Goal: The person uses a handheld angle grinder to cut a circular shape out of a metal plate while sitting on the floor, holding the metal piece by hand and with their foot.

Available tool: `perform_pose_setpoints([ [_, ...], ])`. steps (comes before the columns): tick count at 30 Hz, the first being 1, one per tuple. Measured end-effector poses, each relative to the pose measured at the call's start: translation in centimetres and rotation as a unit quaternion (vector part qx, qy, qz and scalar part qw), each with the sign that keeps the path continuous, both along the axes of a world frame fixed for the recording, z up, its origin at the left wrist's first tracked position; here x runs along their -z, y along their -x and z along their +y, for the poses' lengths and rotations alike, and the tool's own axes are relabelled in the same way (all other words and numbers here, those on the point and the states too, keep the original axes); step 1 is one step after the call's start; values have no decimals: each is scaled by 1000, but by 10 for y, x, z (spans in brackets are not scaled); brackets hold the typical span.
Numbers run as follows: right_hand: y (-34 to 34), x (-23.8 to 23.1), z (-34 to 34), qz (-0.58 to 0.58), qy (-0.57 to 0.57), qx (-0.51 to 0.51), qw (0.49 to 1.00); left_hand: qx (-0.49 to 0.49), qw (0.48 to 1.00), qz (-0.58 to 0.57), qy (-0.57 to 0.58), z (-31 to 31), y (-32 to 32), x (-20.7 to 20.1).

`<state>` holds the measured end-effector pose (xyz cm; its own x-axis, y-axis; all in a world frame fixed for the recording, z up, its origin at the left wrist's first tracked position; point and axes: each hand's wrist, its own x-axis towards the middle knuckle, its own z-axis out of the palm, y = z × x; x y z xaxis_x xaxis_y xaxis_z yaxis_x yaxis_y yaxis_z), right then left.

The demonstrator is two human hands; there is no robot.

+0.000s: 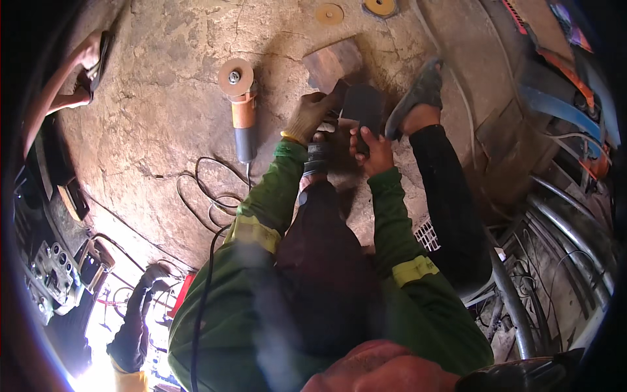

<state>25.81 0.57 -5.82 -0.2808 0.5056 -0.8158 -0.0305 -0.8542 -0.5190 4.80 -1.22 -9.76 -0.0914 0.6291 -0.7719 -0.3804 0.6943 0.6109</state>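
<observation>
My left hand [308,116], in a worn tan glove, grips the top edge of a dark rectangular metal piece [361,106] held over the ground. My bare right hand [371,149] holds the same piece from below, fingers wrapped on its lower edge. Both sleeves are green with yellow bands. My sandalled right foot [418,95] rests just right of the piece, and my left foot sits under the hands. A curved rusty metal plate [333,62] lies just behind the piece.
An orange-and-grey angle grinder [241,104] lies on the earthen floor at the left, its black cable [215,196] looped toward me. Two grinding discs [330,13] lie at the top. Another person's foot [88,72] is at far left. Pipes and scrap [562,215] crowd the right.
</observation>
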Motion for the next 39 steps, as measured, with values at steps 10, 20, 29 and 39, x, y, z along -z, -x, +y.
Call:
perform_pose_setpoints([
  [10, 5, 17, -21, -217, -239, -17, 946, 162, 778, 571, -207, 64, 58, -16],
  [20, 22, 29, 0, -354, -458, -178, 796, 54, 935, 338, -95, 52, 54, -34],
  [29, 39, 54, 36, -318, -558, -279, 714, 29, 828, 539, 155, -91, 45, -41],
  [39, 56, 86, 35, -319, -569, -297, 697, 87, 776, 593, 194, -77, 91, 6],
])
